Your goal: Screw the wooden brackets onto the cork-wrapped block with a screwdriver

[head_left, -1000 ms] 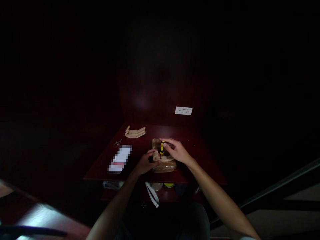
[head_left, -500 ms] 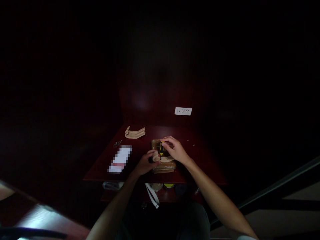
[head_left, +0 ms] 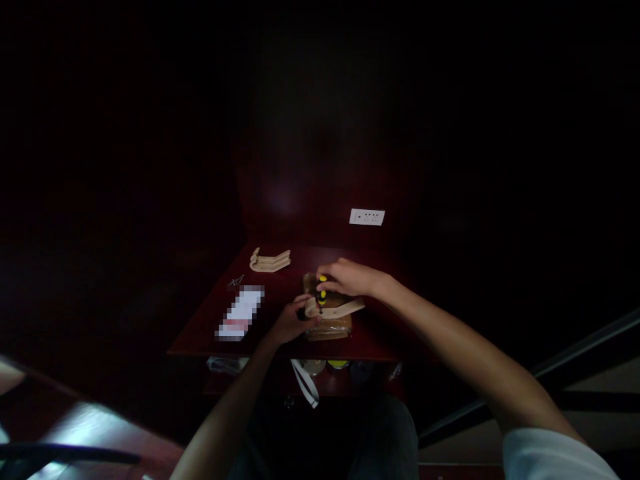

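From the head view, gripping a yellow and black screwdriver [head_left: 323, 298] with the right hand [head_left: 345, 277], fingers curled closed around the upper handle, shaft nearly upright and tip down over a dark spot in a pale wooden hook [head_left: 347, 309]. Cannot tell in this low light whether pressed into a screw there. Pinching the curled end of the same hook with the left hand [head_left: 290, 322], thumb along the near side, fingers across the far side, parted only by the width of the wood. Laying the hook across a brown package [head_left: 327, 328] in shiny clear wrap, near the front of the dark red table [head_left: 400, 320], straight end angled past the package's right edge. Can see, toward the table's far left corner, a group of similar hooks [head_left: 270, 262], then nearer some thin metal screws [head_left: 236, 282], then a blurred-out white rectangle [head_left: 241, 313] with a reddish band. On the wall behind, a white power outlet [head_left: 367, 217]. Below the tabletop, a white strap [head_left: 306, 383] hanging off a shelf, beside a yellow-topped round thing [head_left: 338, 364] too dim to name.
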A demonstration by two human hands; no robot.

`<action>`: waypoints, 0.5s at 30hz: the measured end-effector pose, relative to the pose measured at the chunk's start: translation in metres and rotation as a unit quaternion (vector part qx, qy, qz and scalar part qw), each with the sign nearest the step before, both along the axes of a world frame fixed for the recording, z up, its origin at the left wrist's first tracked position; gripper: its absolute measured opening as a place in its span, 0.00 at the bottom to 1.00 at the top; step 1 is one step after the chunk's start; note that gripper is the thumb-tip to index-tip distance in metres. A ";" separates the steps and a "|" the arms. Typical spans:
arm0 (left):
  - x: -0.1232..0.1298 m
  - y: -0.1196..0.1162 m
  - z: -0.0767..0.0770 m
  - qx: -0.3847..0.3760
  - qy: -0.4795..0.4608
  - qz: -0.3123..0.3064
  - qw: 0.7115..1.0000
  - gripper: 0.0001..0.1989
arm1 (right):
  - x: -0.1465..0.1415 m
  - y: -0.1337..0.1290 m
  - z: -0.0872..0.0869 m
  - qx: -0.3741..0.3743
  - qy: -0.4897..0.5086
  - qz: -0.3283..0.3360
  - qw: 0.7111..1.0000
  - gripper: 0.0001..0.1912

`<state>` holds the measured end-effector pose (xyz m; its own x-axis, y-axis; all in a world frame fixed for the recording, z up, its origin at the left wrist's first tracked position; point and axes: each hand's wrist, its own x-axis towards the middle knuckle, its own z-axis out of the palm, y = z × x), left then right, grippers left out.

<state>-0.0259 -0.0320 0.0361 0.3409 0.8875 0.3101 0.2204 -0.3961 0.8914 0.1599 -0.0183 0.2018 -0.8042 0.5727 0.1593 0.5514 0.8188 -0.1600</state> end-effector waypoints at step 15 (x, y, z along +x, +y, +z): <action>-0.001 0.001 0.000 0.005 0.004 0.000 1.000 0.19 | -0.020 -0.005 0.000 -0.070 -0.136 -0.033 0.988 0.13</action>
<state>-0.0270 -0.0312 0.0359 0.3433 0.8844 0.3162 0.2270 -0.4048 0.8858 0.1397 -0.0237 0.2021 -0.7661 0.6268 -0.1419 0.6415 0.7595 -0.1078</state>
